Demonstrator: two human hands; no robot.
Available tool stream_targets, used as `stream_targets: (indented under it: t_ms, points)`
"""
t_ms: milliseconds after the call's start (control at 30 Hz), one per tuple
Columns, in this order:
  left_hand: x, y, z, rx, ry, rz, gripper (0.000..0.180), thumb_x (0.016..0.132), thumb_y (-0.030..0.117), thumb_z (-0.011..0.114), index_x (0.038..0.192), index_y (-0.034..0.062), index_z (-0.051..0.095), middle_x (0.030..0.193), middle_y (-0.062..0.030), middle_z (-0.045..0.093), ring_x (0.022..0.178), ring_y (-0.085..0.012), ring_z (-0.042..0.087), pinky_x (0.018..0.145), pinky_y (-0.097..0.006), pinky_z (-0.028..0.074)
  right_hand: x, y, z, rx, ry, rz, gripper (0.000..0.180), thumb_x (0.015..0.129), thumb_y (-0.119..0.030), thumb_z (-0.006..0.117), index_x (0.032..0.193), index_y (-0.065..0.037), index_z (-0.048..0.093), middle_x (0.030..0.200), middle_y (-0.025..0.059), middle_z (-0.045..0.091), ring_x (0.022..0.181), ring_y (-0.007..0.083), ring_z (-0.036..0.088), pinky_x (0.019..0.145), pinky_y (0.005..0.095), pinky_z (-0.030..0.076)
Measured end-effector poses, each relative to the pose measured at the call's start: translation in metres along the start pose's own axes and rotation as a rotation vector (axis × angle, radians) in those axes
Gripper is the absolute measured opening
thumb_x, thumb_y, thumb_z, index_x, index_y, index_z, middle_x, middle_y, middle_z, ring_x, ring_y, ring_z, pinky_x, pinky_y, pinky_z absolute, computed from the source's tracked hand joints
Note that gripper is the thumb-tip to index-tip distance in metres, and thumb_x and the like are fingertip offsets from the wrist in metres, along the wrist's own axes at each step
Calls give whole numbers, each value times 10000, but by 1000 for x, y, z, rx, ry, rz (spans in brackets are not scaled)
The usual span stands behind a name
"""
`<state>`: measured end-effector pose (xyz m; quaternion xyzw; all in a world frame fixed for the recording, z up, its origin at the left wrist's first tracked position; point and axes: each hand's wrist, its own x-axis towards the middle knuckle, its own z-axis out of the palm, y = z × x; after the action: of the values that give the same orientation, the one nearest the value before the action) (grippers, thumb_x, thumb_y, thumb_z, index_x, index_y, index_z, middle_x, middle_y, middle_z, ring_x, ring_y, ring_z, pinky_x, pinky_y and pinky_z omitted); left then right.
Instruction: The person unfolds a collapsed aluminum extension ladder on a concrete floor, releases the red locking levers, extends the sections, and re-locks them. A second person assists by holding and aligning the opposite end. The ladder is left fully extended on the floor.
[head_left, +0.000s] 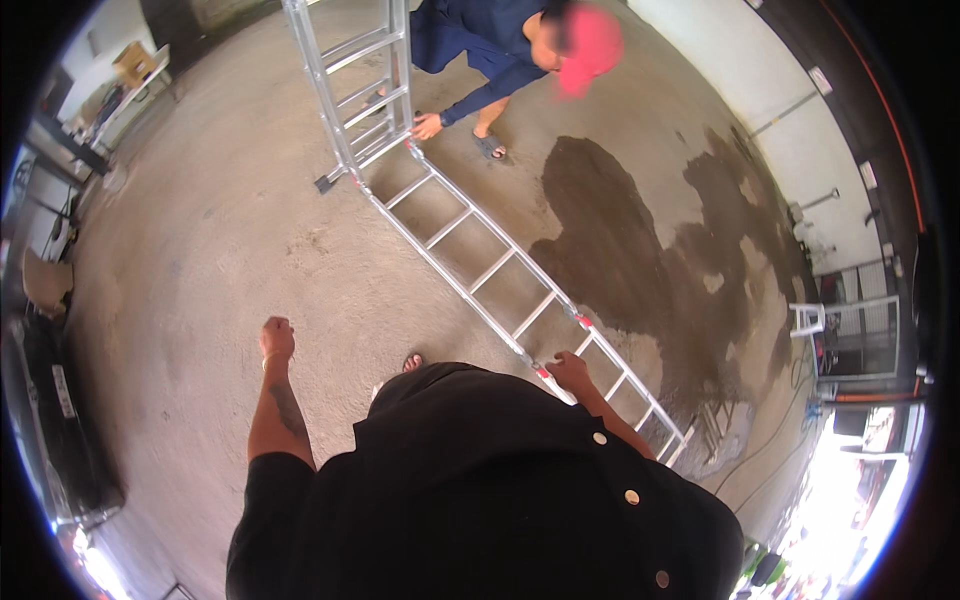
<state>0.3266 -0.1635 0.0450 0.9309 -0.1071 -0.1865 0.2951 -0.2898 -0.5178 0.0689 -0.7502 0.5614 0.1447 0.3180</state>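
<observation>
A silver folding ladder [437, 262] stretches across the middle, bent at hinges with red parts. One end stands upright at the far left; the rest runs low toward my right side. My right hand [570, 373] is at the near rail, fingers curled against it beside a red hinge latch [543, 372]. Its fingertips are partly hidden. Out to the left, away from the ladder, my left hand [278, 340] hangs with its fingers curled in and nothing visible in it. At the far hinge, a co-worker's hand [427, 126] touches the upright section.
The co-worker [490, 50], in dark blue with a red cap, bends beside the upright section. A dark wet patch [610, 230] spreads over the concrete floor [200, 260] to the right. A white stool [807, 320] stands by the right wall; a table [135, 95] is at far left.
</observation>
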Motion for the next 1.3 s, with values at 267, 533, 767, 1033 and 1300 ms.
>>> stream_targets:
  t_ms: [267,533,767,1033,1300]
  points:
    - [30,104,70,-183,-314,246,195,922,101,600,1015,115,771,824,-130,759,728,-208,740,680,-361,571,-62,-50,42,133,10,18,507,885,-436,675,1217,-54,682,1196,205,714,1129,362,681,1005,445,523]
    - [-73,38,135,370,-461,630,148,896,174,649,949,151,785,944,-100,755,767,-241,739,788,-383,587,-103,28,60,125,21,147,560,845,-493,685,1202,-62,714,1155,161,748,1131,341,691,1011,428,527]
    - [-109,-25,107,266,-685,264,199,918,51,590,985,92,774,801,-99,722,592,-188,687,558,-342,587,-132,101,98,204,29,237,572,834,-500,702,1193,-54,710,1161,173,735,1153,335,671,1022,431,510]
    - [-170,49,83,246,-736,233,217,883,77,597,1010,65,773,829,-101,737,668,-196,741,636,-345,584,-173,154,157,264,154,327,493,865,-464,720,1163,-71,725,1159,162,739,1118,335,694,985,430,541]
    - [-182,96,108,308,-874,358,220,885,98,595,1014,70,771,779,-93,715,647,-192,721,619,-342,567,-250,165,200,418,166,563,480,868,-461,727,1161,-80,740,1205,174,731,1151,348,685,988,432,537]
